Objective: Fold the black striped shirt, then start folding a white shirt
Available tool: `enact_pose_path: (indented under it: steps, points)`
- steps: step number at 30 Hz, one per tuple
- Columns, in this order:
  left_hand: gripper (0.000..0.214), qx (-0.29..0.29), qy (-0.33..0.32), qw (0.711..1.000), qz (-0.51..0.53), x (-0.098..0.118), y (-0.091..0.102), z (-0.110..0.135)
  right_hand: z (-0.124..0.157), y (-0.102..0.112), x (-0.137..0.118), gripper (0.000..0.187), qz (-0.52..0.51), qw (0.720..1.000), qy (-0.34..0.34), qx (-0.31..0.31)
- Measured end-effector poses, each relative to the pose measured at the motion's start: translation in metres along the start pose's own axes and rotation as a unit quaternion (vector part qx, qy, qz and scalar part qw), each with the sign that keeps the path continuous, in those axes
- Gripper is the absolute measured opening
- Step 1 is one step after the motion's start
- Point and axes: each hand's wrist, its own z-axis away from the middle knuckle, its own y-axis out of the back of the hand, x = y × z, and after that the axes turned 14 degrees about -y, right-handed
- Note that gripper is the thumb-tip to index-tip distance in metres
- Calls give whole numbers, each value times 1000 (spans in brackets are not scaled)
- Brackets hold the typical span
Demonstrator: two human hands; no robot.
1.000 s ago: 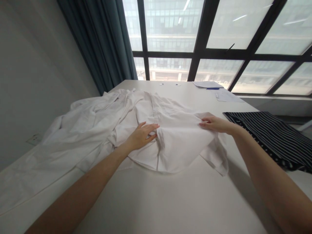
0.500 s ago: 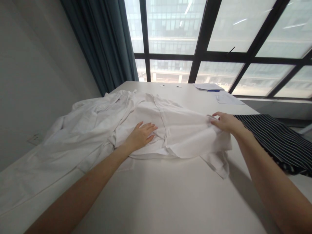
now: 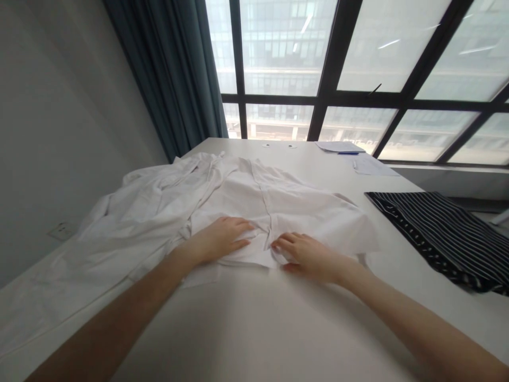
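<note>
A wide window (image 3: 358, 53) with dark frames fills the far side, with a dark teal curtain (image 3: 175, 69) hanging at its left. Below it a pale tabletop (image 3: 254, 329) runs from the near edge to the window. A white shirt (image 3: 310, 212) lies spread and creased across the left and middle of the tabletop, its hem towards the near side. A dark striped cloth (image 3: 441, 228) lies flat on the right, well apart from the shirt. The left grip (image 3: 220, 239) rests palm down on the shirt near its hem, fingers spread flat and holding nothing. The right grip (image 3: 308, 254) lies just beside it to the right, fingers stretched flat over the hem's edge, the thumb low against the tabletop. Far off to the right lie loose papers (image 3: 374, 167) and a blue pen (image 3: 348, 153).
</note>
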Motion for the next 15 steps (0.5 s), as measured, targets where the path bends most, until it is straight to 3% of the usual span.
enact_pose_path:
  steps: [3, 6, 11, 15]
  points:
    - [35, 7, -43, 999, 2, 6, -6, 23, 5, -16, 1, 35, 40, 997, -34, 49]
    - [40, 29, -66, 997, -38, 8, -11, 50, 17, -17, 16, 30, 14, 994, -60, 91]
    - [25, 159, -88, 966, -182, 6, -6, 81, 44, -18, 45, 26, -43, 971, -11, 237]
    - [16, 245, -88, 946, -192, 7, 6, 89, 58, -31, 58, 22, -24, 949, 12, 315]
